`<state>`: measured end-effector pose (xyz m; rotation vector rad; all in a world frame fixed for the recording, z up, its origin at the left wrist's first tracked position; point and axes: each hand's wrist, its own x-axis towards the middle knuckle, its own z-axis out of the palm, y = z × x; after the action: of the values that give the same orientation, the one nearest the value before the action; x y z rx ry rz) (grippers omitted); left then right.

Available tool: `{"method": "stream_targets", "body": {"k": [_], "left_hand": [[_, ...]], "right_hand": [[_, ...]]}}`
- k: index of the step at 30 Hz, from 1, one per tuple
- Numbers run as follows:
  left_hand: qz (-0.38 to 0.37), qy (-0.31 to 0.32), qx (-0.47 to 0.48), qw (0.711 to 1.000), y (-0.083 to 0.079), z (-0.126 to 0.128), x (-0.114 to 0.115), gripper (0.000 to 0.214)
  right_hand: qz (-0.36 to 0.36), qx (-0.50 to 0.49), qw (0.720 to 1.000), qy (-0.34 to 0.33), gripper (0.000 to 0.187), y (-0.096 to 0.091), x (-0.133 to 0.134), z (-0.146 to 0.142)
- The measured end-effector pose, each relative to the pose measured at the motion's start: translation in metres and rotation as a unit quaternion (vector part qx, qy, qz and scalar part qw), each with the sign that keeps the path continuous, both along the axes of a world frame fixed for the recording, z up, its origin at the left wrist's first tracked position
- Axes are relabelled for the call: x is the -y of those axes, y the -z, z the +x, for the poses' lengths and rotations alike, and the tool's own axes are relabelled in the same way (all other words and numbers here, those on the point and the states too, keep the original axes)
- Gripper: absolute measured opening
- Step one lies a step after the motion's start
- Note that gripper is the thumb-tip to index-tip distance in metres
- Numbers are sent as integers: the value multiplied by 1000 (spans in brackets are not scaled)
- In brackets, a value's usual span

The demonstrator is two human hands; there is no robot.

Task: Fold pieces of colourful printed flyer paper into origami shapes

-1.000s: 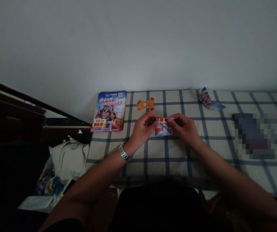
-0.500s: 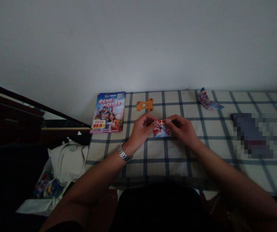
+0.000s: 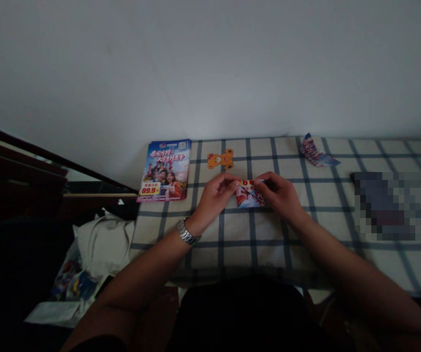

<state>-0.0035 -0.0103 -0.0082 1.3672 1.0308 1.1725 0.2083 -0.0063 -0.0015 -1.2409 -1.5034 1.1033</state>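
Observation:
A small folded piece of printed paper (image 3: 247, 194), red, white and blue, lies on the checked tablecloth (image 3: 254, 234) between my hands. My left hand (image 3: 214, 195), with a metal watch at the wrist, pinches its left top corner. My right hand (image 3: 278, 194) pinches its right top edge with curled fingers. Both hands rest low on the cloth.
A stack of colourful leaflets (image 3: 165, 170) lies at the table's left corner. An orange bear-shaped cutout (image 3: 221, 159) sits behind my hands. A folded paper piece (image 3: 315, 151) lies at the back right. A dark blurred object (image 3: 384, 204) is on the right. Bags (image 3: 93, 249) lie on the floor left.
The folded paper has been turned slightly between my fingers and now shows its red figures at the top again. Both hands stay in place.

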Motion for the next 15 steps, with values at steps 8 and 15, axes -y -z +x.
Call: {"method": "stream_targets", "body": {"k": [8,15], "left_hand": [[-22,-9,35,999,3,1,-3,26],[-10,-16,22,1000,0,0,-2,21]], "right_hand": [[13,-2,1000,-1,35,-1,-1,1],[8,-6,1000,-9,32,1,-2,2]]}}
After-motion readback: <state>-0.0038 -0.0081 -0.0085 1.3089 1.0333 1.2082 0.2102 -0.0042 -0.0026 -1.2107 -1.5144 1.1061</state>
